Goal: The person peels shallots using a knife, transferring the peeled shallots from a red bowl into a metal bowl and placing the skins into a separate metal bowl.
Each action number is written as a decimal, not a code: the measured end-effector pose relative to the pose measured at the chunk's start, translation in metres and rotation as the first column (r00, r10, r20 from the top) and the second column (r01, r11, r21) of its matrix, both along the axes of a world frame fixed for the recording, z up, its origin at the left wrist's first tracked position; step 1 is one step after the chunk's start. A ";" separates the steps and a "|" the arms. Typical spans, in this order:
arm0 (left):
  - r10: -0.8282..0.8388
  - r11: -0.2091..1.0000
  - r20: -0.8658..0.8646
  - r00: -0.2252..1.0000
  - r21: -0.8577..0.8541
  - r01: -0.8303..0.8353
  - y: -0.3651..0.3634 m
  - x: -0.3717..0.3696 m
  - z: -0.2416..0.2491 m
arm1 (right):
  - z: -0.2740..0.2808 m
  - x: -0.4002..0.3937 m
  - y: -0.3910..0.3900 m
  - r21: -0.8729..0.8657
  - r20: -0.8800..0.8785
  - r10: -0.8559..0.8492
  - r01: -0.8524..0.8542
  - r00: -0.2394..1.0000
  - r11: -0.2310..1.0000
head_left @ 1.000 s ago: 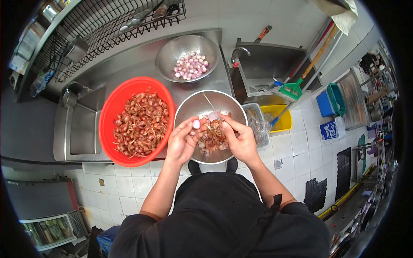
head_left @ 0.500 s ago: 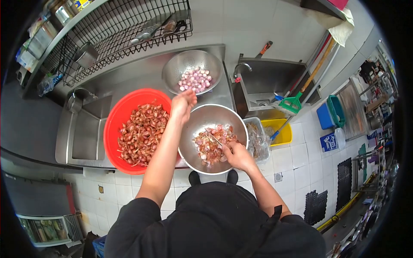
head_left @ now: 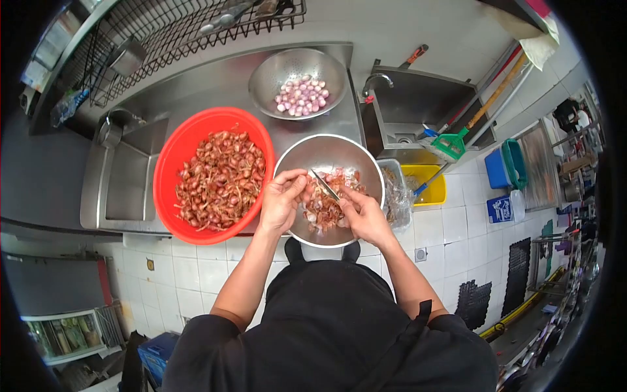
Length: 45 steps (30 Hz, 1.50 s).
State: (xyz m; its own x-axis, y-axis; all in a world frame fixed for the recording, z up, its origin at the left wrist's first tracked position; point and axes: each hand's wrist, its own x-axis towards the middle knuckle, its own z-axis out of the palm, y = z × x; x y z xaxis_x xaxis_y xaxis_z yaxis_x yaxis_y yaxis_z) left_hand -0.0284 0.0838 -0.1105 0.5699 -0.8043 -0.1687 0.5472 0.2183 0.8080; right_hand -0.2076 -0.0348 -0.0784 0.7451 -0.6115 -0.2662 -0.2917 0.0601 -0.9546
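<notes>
Over the steel bowl (head_left: pixel 294 157), my right hand (head_left: pixel 367 215) grips a small knife (head_left: pixel 324 185), its blade pointing up and to the left. My left hand (head_left: pixel 282 201) is closed in a pinch beside the blade tip, on what looks like a shallot, mostly covered by the fingers. Papery peels and trimmings (head_left: pixel 323 212) lie in the bowl beneath. To the left, a red basin (head_left: pixel 168 210) holds a heap of unpeeled shallots (head_left: pixel 219 176). Behind the bowl, peeled shallots (head_left: pixel 302 96) sit in a steel colander (head_left: pixel 266 81).
A steel sink (head_left: pixel 130 189) lies at the far left and another sink (head_left: pixel 418 111) at the right. A clear plastic tub (head_left: pixel 400 189) and a yellow container (head_left: pixel 428 186) stand right of the bowl. Above the counter hangs a wire rack (head_left: pixel 176 49).
My left hand has come down from near the colander to the knife over the bowl. My right hand still holds the knife. The view has shifted slightly.
</notes>
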 end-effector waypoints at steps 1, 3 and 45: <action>0.039 0.996 0.008 0.999 -0.079 -0.039 0.001 -0.002 0.002 | 0.004 0.002 0.002 0.033 -0.046 0.029 -0.028 0.998 0.999; 0.072 0.996 -0.012 0.997 -0.058 -0.073 0.007 -0.007 0.011 | 0.002 0.004 0.007 0.029 0.049 0.015 -0.017 0.999 0.999; -0.121 0.943 -0.126 0.985 -0.324 0.075 0.021 -0.023 0.029 | 0.008 -0.004 0.005 -0.126 0.147 0.102 -0.084 0.984 0.989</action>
State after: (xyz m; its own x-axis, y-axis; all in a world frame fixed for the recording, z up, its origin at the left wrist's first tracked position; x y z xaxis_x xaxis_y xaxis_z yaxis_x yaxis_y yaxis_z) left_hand -0.0511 0.1046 -0.0810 0.4743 -0.8798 0.0306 0.6828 0.3896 0.6180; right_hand -0.2121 -0.0296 -0.0702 0.8264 -0.5581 -0.0752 -0.1415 -0.0765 -0.9870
